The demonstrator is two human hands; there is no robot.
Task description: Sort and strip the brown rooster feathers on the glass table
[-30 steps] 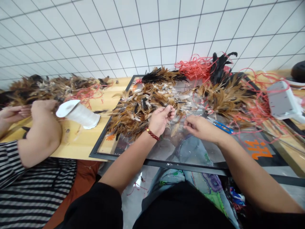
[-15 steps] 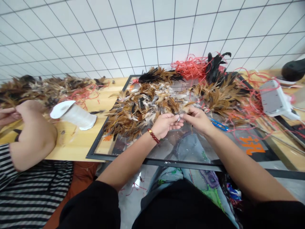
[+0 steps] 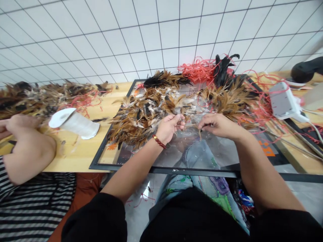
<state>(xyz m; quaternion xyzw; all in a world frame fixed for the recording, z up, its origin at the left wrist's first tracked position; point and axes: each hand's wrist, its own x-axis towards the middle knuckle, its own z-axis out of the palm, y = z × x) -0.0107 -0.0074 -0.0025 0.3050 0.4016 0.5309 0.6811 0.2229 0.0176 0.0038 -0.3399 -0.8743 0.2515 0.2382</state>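
In the head view, the loose feathers (image 3: 143, 116) lie in a broad heap on the dark-framed clear panel (image 3: 161, 169), beyond and to the left of the left hand (image 3: 170, 127). Its thumb presses to a curled forefinger; whether anything is gripped there I cannot tell. The right hand (image 3: 214, 126), apart from it, has thumb and fingertips nearly together, pinching what seems to be a thin tan feather (image 3: 200, 134), hanging down, though the detail is small.

Judging by the layout, the sorting is partway along: one dark bundle (image 3: 164, 79) lies at the back with pink at its left end, and a tan cluster (image 3: 230, 101) is gathered at the right, while the heap remains loose. Counted: one bundle, one tan cluster, one pink ribbon tangle (image 3: 199, 70) behind, one white spool (image 3: 80, 127), one beaded bracelet (image 3: 158, 142); loose feathers are too many to count.
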